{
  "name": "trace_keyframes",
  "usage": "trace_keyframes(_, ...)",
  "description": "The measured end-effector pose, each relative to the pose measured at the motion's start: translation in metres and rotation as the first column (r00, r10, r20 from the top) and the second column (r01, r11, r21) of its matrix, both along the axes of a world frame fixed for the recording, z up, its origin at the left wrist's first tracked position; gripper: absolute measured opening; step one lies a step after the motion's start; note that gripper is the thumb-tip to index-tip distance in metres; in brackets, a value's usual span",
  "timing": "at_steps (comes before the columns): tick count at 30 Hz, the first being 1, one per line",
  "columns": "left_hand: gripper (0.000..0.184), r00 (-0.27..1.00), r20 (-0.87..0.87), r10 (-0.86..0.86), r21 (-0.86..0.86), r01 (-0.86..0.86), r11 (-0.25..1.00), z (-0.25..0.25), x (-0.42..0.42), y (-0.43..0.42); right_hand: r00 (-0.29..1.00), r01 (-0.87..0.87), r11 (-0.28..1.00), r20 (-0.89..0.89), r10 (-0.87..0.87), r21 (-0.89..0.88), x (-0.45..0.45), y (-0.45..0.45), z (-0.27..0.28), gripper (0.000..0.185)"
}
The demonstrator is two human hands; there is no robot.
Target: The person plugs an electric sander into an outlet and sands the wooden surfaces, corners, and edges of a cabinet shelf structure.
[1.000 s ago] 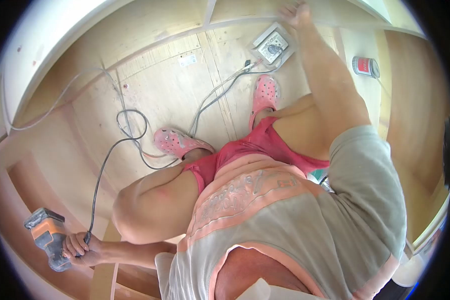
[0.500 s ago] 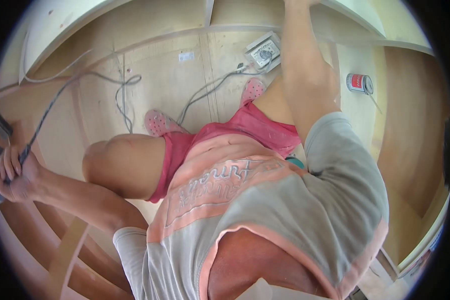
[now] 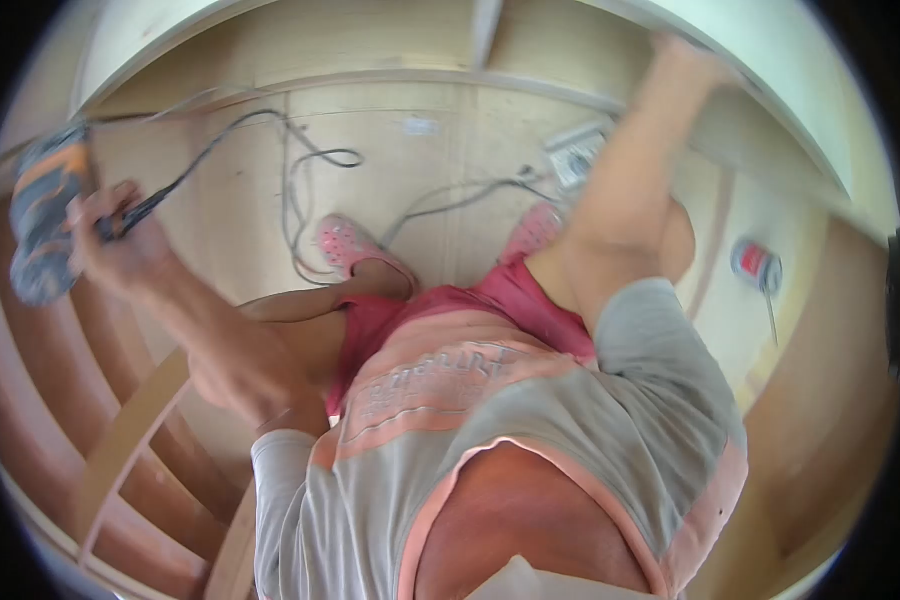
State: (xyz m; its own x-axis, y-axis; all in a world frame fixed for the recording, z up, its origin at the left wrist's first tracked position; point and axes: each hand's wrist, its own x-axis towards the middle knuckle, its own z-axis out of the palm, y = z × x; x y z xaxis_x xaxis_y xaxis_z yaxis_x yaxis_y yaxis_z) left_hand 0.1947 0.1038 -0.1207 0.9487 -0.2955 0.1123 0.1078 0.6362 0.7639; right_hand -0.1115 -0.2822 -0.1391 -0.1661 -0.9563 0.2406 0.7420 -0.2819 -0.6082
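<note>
Grey-and-peach short-sleeved shirt [image 3: 470, 400], crimson shorts [image 3: 510, 297], pink perforated clogs [image 3: 340, 240].

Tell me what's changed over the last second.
The left hand has swung the sander forward, its cord moving along. The right hand, blurred, has shifted rightward. Nothing was visibly taken up or let go: the sander stays in the left hand. The red-labelled can appears unmoved.

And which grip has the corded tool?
Left grip: it holds the orange-and-grey tool; the right grip, by the pale panel, shows no tool.

wood panels [image 3: 380, 50] and power tool [image 3: 45, 225] suggest a workshop.
</note>
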Motion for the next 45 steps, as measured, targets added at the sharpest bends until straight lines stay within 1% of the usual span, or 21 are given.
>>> trace_keyframes(1,0.019,0.998,0.008,-0.061,0.009,0.061,0.998,-0.008,0.006,0.008,1.0,0.003,1.0,0.006,-0.003,0.006,0.002,0.007,0.002,0.064)
trace_keyframes(2,0.016,0.992,0.081,0.093,0.152,-0.105,0.983,0.003,-0.006,0.002,0.999,0.019,1.0,0.044,-0.019,0.006,0.008,0.007,0.006,0.063)
trace_keyframes(3,0.014,0.995,0.096,-0.032,0.114,0.021,0.993,-0.001,0.01,0.023,0.996,0.033,0.999,0.085,-0.034,0.012,0.01,0.012,0.014,0.063)
trace_keyframes(5,0.008,0.994,0.1,0.043,0.115,-0.055,0.992,0.021,0.016,0.048,0.989,0.073,0.996,0.128,-0.078,0.042,0.014,0.018,0.021,0.062)
trace_keyframes(7,0.017,0.984,0.068,0.165,0.145,-0.173,0.974,0.041,0.039,0.1,0.993,0.114,0.992,0.026,-0.116,0.052,0.034,0.047,0.033,0.069)
trace_keyframes(8,0.029,0.985,0.108,0.134,0.255,-0.158,0.954,0.038,0.025,0.077,0.989,0.137,0.985,-0.076,-0.129,0.108,0.021,0.015,0.0,0.076)
trace_keyframes(10,0.061,0.978,0.134,0.161,0.332,-0.197,0.922,0.066,0.021,0.11,0.977,0.141,0.956,0.119,-0.177,0.259,-0.008,-0.004,-0.018,0.072)
trace_keyframes(13,0.068,0.952,0.12,0.283,0.336,-0.307,0.89,0.073,0.041,0.137,0.973,0.15,0.946,0.125,-0.193,0.287,0.012,0.015,-0.003,0.069)
trace_keyframes(15,0.055,0.923,0.1,0.372,0.329,-0.384,0.863,0.068,0.048,0.142,0.977,0.101,0.929,0.143,-0.161,0.356,0.021,0.027,-0.005,0.067)
trace_keyframes(16,0.044,0.912,0.24,0.332,0.516,-0.41,0.752,0.064,0.044,0.147,0.968,0.123,0.898,0.148,-0.202,0.422,0.015,0.02,-0.015,0.067)
trace_keyframes(18,0.018,0.909,0.322,0.265,0.753,-0.416,0.511,0.042,0.043,0.161,0.971,0.17,0.892,0.085,-0.225,0.419,0.019,0.02,-0.011,0.067)
trace_keyframes(24,0.014,0.938,0.0,0.347,0.849,-0.184,0.496,-0.08,0.05,0.184,0.985,0.114,0.953,0.092,-0.145,0.28,0.0,-0.005,-0.036,0.069)
trace_keyframes(27,0.014,0.909,-0.086,0.409,0.902,-0.103,0.419,-0.138,0.045,0.186,0.956,0.195,0.869,0.109,-0.271,0.455,0.003,-0.015,-0.035,0.067)
trace_keyframes(29,0.02,0.918,-0.033,0.394,0.997,0.005,0.073,-0.145,0.028,0.178,0.958,0.211,0.863,0.077,-0.275,0.458,0.001,-0.015,-0.035,0.067)
trace_keyframes(30,0.027,0.908,-0.018,0.418,0.959,-0.103,0.265,-0.21,0.038,0.199,0.96,0.219,0.861,0.056,-0.274,0.459,-0.001,-0.016,-0.035,0.067)
trace_keyframes(31,0.027,0.906,-0.034,0.422,0.96,-0.088,0.266,-0.215,0.035,0.198,0.962,0.222,0.861,0.042,-0.271,0.458,-0.001,-0.017,-0.035,0.067)
trace_keyframes(33,0.031,0.937,0.026,0.349,0.993,-0.065,0.098,-0.224,0.031,0.195,0.964,0.228,0.861,0.019,-0.266,0.455,-0.001,-0.017,-0.034,0.067)
trace_keyframes(37,0.037,0.955,0.092,0.283,0.991,-0.116,0.072,-0.263,0.038,0.203,0.964,0.242,0.864,-0.01,-0.265,0.442,0.002,-0.016,-0.028,0.067)
trace_keyframes(40,0.044,0.939,-0.053,0.339,0.998,0.041,0.043,-0.29,0.044,0.213,0.964,0.25,0.861,-0.032,-0.264,0.444,-0.002,-0.013,-0.028,0.067)
trace_keyframes(42,0.048,0.95,0.134,0.281,0.991,-0.129,-0.037,-0.307,0.04,0.225,0.966,0.249,0.864,-0.049,-0.254,0.438,-0.001,-0.012,-0.028,0.067)
trace_keyframes(45,0.059,0.982,-0.055,0.182,0.987,0.081,-0.141,-0.299,0.047,0.244,0.967,0.254,0.864,-0.083,-0.243,0.434,-0.008,-0.016,-0.032,0.067)
